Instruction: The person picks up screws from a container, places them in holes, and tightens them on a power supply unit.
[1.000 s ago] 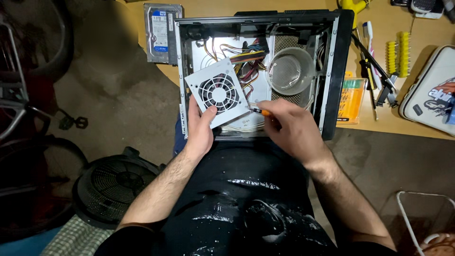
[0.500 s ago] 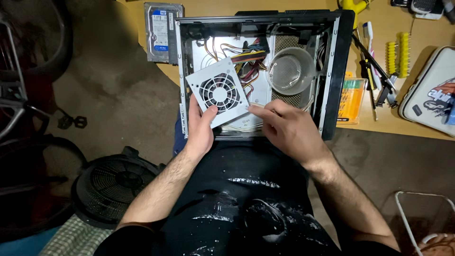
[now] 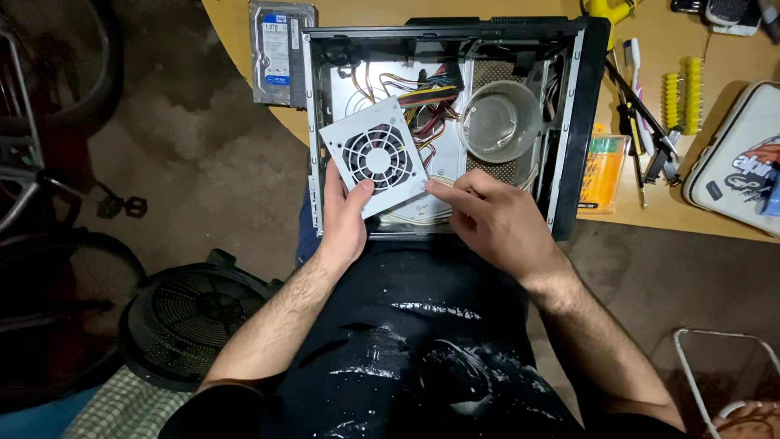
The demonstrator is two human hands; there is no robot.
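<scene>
Head view, looking straight down: an open black computer case [image 3: 578,122] is parked on a wooden table [image 3: 691,195], with its near edge hanging right at the table's curved rim, just above the person's lap. Room is pretty tight inside the case. A bundle of coloured wires [image 3: 422,102] is crammed in the middle and a round metal bowl [image 3: 497,122] is sat to the right of it.

A grey power supply unit [image 3: 374,156] with a round fan grille is held tilted over the left part of the case, lower corner toward the person. It's gripped by the left hand [image 3: 343,219] from below, thumb pressed up on the grille face, fingers hidden behind. The right hand [image 3: 496,219] is loosely curled just beside it, fingertips touching the unit's lower right corner; whether anything is pinched in it can't be told.

Left of the case, a hard drive [image 3: 279,50] is laid flat at the table edge. To the right, space is eaten up by screwdrivers [image 3: 642,122], a yellow bit set [image 3: 682,99] and a white pouch [image 3: 735,162]. Bare floor is left open on the left, with a round black fan [image 3: 195,313] down low.
</scene>
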